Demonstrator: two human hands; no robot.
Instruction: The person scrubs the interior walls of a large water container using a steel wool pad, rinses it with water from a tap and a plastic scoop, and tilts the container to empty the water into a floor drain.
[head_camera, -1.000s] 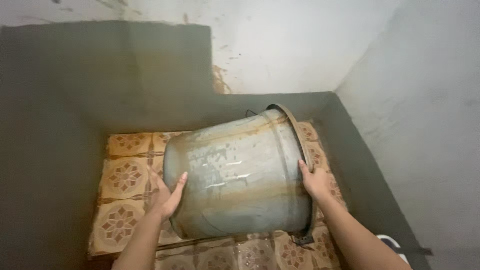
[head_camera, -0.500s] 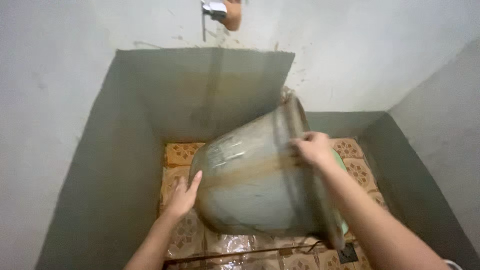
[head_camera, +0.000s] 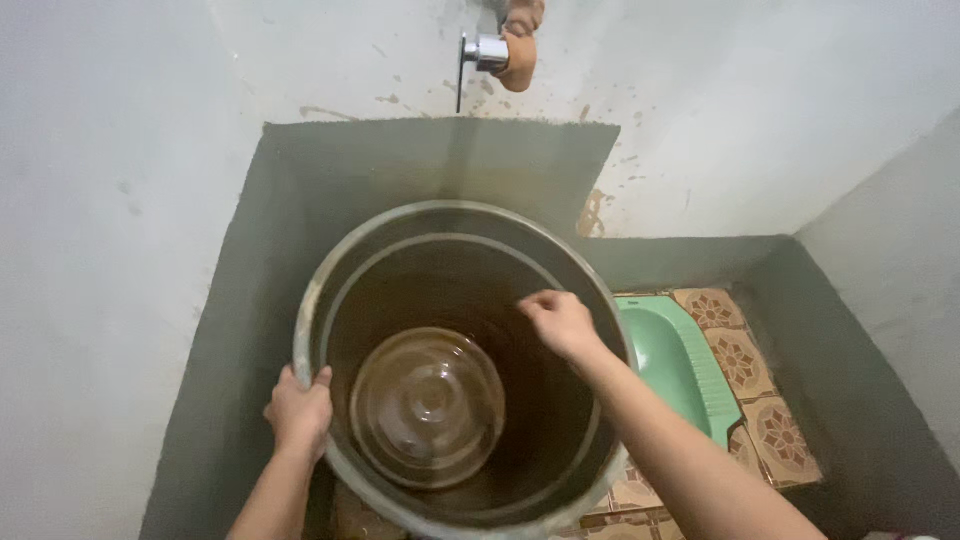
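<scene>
1. While my left hand (head_camera: 298, 408) curls its fingers (head_camera: 320, 378) over the near-left rim of the big bucket (head_camera: 330, 290), closed and gripping that rim, my right hand (head_camera: 560, 322) reaches in over the right side with its fingers (head_camera: 528, 303) bent loosely, closed on nothing; whether they brush the inner wall I cannot tell
2. As I judge it, the step in hand is steadying the bucket upright, and doing it well means keeping the left grip firm on the rim, since the wet surface looks slippery, and working the right hand along the inside without leaning weight that could tip it
3. I would keep the base flat on the floor and hold my arm clear of the far rim, so nothing drags the bucket sideways
4. The bucket is wide and round, grey on the outside, with a thick rolled rim; inside, the wall is stained dark brown, and the bottom shows raised concentric rings that glisten, wet or under a shallow film of water
5. It stands mouth up in the left corner of the small washroom, against the grey cement skirting (head_camera: 330, 160)
6. Just to its right lies a green squat toilet pan (head_camera: 668, 362), partly hidden by my forearm, set among patterned brown floor tiles (head_camera: 778, 435)
7. Above, on the pale stained wall, a metal tap (head_camera: 488, 50) juts out over the bucket
</scene>
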